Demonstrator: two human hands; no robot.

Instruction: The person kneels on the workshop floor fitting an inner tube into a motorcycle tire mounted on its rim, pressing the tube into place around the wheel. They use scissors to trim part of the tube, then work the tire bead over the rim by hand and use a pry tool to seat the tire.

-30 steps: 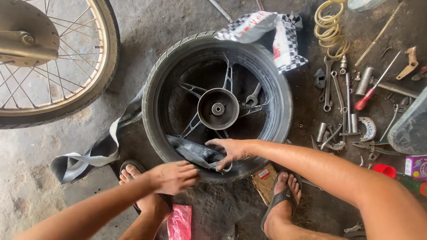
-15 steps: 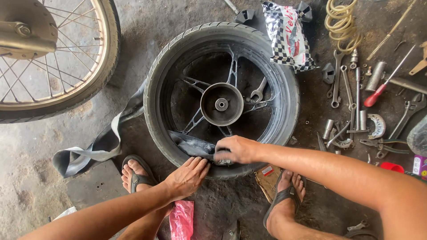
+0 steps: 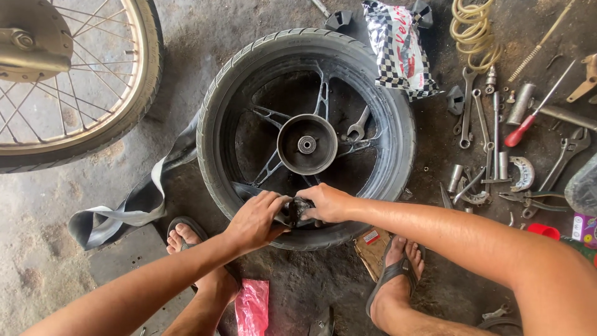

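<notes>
Inner tube: black rubber inner tube (image 3: 134,208), one end bunched at the tyre's 6 o'clock rim, the rest trailing out past 8 o'clock onto the concrete floor (image 3: 56,292).
Wheel: black motorcycle tyre on a dark cast spoked rim (image 3: 306,138), lying flat on the floor.
Left hand: left hand (image 3: 254,219) closed over the tube's bunched part at the inner edge of the tyre.
Right hand: right hand (image 3: 328,203) gripping the same bunch, just beside the left, knuckles nearly touching.
Key relation: the tube's long axis runs from both hands toward 8 o'clock; the left hand is nearer the loose length.
Packages: black-and-white chequered plastic bag (image 3: 398,50) at 1 o'clock of the wheel; pink plastic wrapper (image 3: 252,308) at 6 o'clock between the feet; brown cardboard piece with a white-and-red label (image 3: 372,246) under the tyre edge.
Tools: steel spanners (image 3: 472,112) and red-handled screwdriver (image 3: 532,118) at 3 o'clock.
</notes>
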